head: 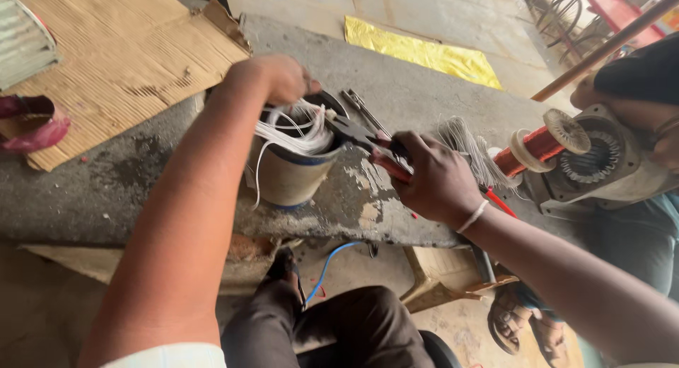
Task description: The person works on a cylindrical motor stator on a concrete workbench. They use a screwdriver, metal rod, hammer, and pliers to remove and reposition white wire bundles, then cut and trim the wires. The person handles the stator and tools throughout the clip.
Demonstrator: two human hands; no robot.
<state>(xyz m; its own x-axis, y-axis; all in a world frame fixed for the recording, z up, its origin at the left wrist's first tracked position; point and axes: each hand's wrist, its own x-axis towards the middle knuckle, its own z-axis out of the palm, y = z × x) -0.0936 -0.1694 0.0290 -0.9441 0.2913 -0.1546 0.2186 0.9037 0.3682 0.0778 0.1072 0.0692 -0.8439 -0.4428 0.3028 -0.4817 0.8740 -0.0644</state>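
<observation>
Gripped red-handled pliers (368, 143), white wire bundle (297, 131)

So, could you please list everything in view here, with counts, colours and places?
motor stator: one, grey-cream, slab centre
wires: bundle, white, in stator top
pliers: one, red handles, at the wires
second pliers: one, metal, behind stator
wire spool: one, copper-red, right
motor housing: one, grey, right
cardboard: one, brown, upper left
foil sheet: one, yellow, far ground
left hand: on wires
right hand: grips pliers
</observation>
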